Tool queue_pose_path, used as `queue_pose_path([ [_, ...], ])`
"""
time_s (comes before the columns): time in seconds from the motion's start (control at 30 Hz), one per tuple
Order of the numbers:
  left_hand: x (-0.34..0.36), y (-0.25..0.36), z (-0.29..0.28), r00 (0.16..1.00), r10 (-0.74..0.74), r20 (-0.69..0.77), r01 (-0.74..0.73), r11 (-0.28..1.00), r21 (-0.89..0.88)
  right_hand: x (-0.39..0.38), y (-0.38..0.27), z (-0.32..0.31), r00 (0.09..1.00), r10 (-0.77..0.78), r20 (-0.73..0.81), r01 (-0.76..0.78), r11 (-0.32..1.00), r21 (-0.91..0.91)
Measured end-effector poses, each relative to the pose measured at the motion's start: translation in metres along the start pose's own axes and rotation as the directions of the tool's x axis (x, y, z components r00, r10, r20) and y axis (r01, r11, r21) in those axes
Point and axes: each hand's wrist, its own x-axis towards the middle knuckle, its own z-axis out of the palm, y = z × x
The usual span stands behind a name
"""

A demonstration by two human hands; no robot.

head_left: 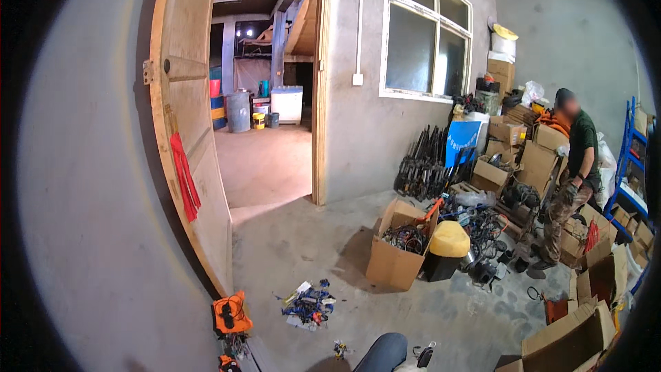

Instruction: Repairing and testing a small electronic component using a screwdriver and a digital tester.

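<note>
1. Dark-trousered knee (pixel 382 356) rises from the lower edge, with a black object (pixel 426 355) bearing a shiny metallic bit just to its right; the edge cuts both off.
2. Neither of the person's hands can be made out, so I cannot tell how far open they are or whether they have hold of anything, the black object included.
3. Left of the knee, a small cluster of bits (pixel 340 350) lies on the grey floor (pixel 275 248).
4. Farther out and to the left, a loose pile of parts (pixel 308 305), mostly blue and black with pale pieces, spreads on the floor.
5. An orange item (pixel 231 312) with black cord on it sits near the foot of the open wooden door (pixel 189 107), where a red cloth (pixel 186 178) hangs.
6. Beyond the pile, to the right, stands an open cardboard box (pixel 392 273) full of dark cables, just beside a black bin (pixel 443 269) topped with a yellow piece (pixel 450 240).
7. A heap of dark gear (pixel 485 227) lies behind the bin.
8. At the right, a co-worker (pixel 584 141) in gloves stands among cartons, near blue shelving (pixel 626 155).
</note>
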Motion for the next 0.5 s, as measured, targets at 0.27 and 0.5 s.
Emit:
queue_pose_path([
  [0.27, 0.008, -0.009, 0.004, 0.994, -0.083, 0.074, 0.081, 0.997, 0.019, -0.009, -0.018, 0.01, 0.974, 0.177, -0.145, -0.189, 0.979, -0.071],
  [0.5, 0.01, -0.001, -0.002, 1.0, -0.017, -0.006, 0.018, 0.995, 0.103, 0.017, 0.03, -0.019, 0.984, 0.143, -0.111, -0.13, 0.985, 0.112],
])
